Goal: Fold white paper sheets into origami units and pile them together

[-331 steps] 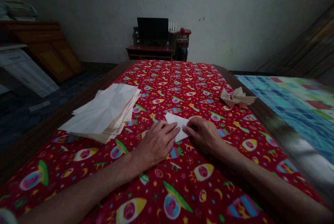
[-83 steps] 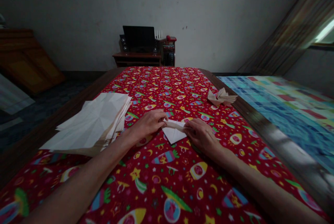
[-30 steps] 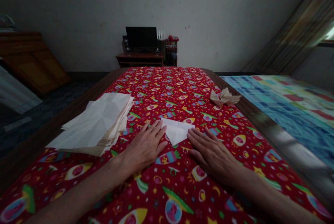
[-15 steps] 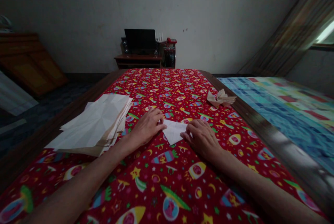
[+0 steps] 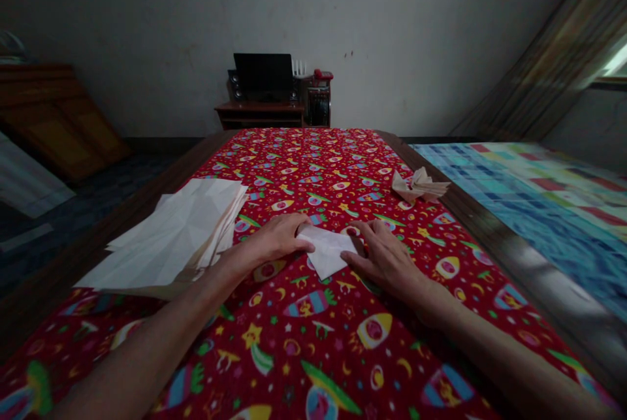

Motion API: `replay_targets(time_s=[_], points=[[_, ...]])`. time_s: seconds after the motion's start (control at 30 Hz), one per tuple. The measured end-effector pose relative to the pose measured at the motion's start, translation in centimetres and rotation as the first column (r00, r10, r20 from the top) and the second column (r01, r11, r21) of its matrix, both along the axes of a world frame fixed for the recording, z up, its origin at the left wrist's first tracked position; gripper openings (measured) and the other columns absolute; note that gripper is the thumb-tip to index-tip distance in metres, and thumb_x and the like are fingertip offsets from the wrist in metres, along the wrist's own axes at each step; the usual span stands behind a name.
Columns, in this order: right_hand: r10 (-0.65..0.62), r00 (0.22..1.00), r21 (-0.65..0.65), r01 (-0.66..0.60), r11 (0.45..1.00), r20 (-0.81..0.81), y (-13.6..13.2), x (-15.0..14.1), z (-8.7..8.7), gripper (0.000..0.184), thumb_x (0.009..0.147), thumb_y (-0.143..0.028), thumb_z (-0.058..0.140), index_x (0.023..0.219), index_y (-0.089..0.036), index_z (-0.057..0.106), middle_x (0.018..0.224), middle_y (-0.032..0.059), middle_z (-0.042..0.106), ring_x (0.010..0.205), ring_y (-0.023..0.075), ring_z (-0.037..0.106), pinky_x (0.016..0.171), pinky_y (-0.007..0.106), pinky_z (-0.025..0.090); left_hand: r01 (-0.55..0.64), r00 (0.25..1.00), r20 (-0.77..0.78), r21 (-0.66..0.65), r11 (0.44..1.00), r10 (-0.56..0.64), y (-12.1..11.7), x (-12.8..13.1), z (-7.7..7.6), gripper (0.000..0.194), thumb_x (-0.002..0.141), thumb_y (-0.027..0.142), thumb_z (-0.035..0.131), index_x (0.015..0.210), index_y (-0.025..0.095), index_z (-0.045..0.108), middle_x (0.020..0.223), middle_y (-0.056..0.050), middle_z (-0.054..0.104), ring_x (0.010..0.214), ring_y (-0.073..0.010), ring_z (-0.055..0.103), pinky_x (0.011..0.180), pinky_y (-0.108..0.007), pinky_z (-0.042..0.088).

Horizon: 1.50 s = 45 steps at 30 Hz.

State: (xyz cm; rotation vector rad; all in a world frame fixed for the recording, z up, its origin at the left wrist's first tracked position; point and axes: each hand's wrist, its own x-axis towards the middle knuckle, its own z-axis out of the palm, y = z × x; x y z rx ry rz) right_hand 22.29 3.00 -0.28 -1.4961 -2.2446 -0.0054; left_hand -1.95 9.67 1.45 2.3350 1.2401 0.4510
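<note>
A small piece of folded white paper [image 5: 326, 253] lies on the red patterned cloth, one corner pointing toward me. My left hand [image 5: 280, 237] grips its left corner, the thumb on top and the fingers curled behind. At the right corner, my right hand [image 5: 386, 257] has its thumb on the paper's face and its fingers bent around the far edge. The fingers partly cover both side corners. Left of my hands sits a stack of creased white sheets [image 5: 181, 230]. A folded paper figure [image 5: 418, 185] stands farther off to the right.
The red cloth [image 5: 304, 335] covers most of the brown table [image 5: 470, 224]. A bed with a blue checked cover [image 5: 494, 204] adjoins on the right. Beyond the far end are a monitor [image 5: 263, 74] and a red telephone [image 5: 323, 74]; a wooden cabinet [image 5: 53, 113] is at left.
My right hand's fingers have spread and shifted at the right corner. The left hand has turned flatter, with its thumb extended along the paper. The view has moved slightly.
</note>
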Motion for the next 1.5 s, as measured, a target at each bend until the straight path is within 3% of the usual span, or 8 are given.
replay_targets(time_s=[0.33, 0.47, 0.53, 0.6, 0.7, 0.87, 1.07, 1.5], points=[[-0.027, 0.958, -0.094, 0.000, 0.996, -0.284, 0.8, 0.1, -0.7, 0.052, 0.076, -0.030, 0.063, 0.124, -0.020, 0.046, 0.092, 0.0055, 0.064, 0.078, 0.0197, 0.059, 0.066, 0.030, 0.045, -0.017, 0.942, 0.328, -0.167, 0.986, 0.072, -0.8, 0.5, -0.4, 0.015, 0.067, 0.028, 0.063, 0.069, 0.014, 0.063, 0.060, 0.003, 0.061, 0.057, -0.0119, 0.056, 0.053, -0.020, 0.043], [0.030, 0.936, -0.123, -0.078, 0.989, -0.352, 0.7, 0.0, 0.1, 0.020, 0.079, -0.025, 0.057, 0.099, -0.021, 0.060, 0.076, 0.0010, 0.064, 0.065, 0.0156, 0.058, 0.056, 0.025, 0.042, -0.081, 0.907, 0.408, -0.076, 0.994, 0.105, -1.2, 0.4, -0.6, 0.013, 0.070, 0.028, 0.063, 0.066, 0.016, 0.060, 0.062, 0.003, 0.059, 0.060, -0.0117, 0.055, 0.057, -0.020, 0.042], [0.117, 0.948, -0.012, -0.126, 0.992, -0.295, 0.6, 0.0, 1.0, 0.009, 0.083, -0.023, 0.053, 0.083, -0.021, 0.062, 0.075, 0.0027, 0.063, 0.067, 0.0158, 0.057, 0.058, 0.026, 0.042, -0.120, 0.891, 0.442, 0.010, 0.993, 0.104, -1.6, 0.4, -0.2, 0.011, 0.073, 0.027, 0.063, 0.069, 0.017, 0.060, 0.069, 0.002, 0.062, 0.069, -0.0137, 0.057, 0.064, -0.022, 0.044], [0.169, 0.971, 0.167, -0.140, 0.976, -0.172, 0.3, 0.1, 2.1, 0.016, 0.087, -0.023, 0.048, 0.079, -0.020, 0.062, 0.079, 0.0057, 0.063, 0.073, 0.0171, 0.055, 0.062, 0.028, 0.042, -0.150, 0.886, 0.461, 0.174, 0.973, 0.054, -2.1, 0.6, 0.6, 0.009, 0.078, 0.025, 0.060, 0.073, 0.018, 0.060, 0.077, -0.001, 0.063, 0.077, -0.0156, 0.058, 0.071, -0.025, 0.045], [0.153, 0.986, 0.411, -0.169, 0.896, 0.074, -0.4, 0.2, 3.5, 0.020, 0.090, -0.021, 0.045, 0.082, -0.019, 0.063, 0.082, 0.0073, 0.063, 0.076, 0.0185, 0.051, 0.066, 0.030, 0.039, -0.107, 0.925, 0.367, 0.492, 0.864, -0.095, -3.2, 1.0, 2.0, 0.006, 0.083, 0.018, 0.055, 0.077, 0.018, 0.059, 0.085, -0.003, 0.064, 0.085, -0.0168, 0.058, 0.079, -0.029, 0.044], [0.165, 0.938, 0.455, -0.295, 0.840, 0.304, -1.0, 0.4, 3.0, 0.021, 0.092, -0.017, 0.043, 0.083, -0.016, 0.062, 0.081, 0.0061, 0.062, 0.073, 0.0180, 0.045, 0.066, 0.032, 0.034, 0.096, 0.994, -0.027, 0.670, 0.736, -0.106, -4.7, 1.9, 2.1, 0.009, 0.090, 0.022, 0.050, 0.090, 0.019, 0.058, 0.094, -0.004, 0.065, 0.093, -0.0196, 0.055, 0.085, -0.035, 0.039], [0.249, 0.906, 0.319, -0.362, 0.876, 0.342, -0.4, 1.1, 0.9, 0.015, 0.089, -0.015, 0.048, 0.080, -0.016, 0.059, 0.081, 0.0048, 0.059, 0.074, 0.0175, 0.044, 0.067, 0.032, 0.031, 0.277, 0.956, -0.236, 0.543, 0.793, -0.173, -5.3, 2.3, 0.0, 0.013, 0.093, 0.019, 0.045, 0.093, 0.018, 0.058, 0.094, -0.003, 0.061, 0.092, -0.0189, 0.053, 0.083, -0.032, 0.041], [0.301, 0.936, 0.060, -0.316, 0.947, 0.182, -1.4, 1.9, 0.4, 0.019, 0.091, -0.023, 0.046, 0.088, -0.017, 0.063, 0.091, 0.0077, 0.060, 0.081, 0.0183, 0.049, 0.072, 0.030, 0.038, 0.153, 0.973, 0.109, 0.351, 0.924, -0.203, -3.9, 1.4, -1.7, 0.008, 0.084, 0.011, 0.057, 0.083, 0.016, 0.063, 0.087, -0.003, 0.061, 0.087, -0.0161, 0.057, 0.079, -0.027, 0.045]])
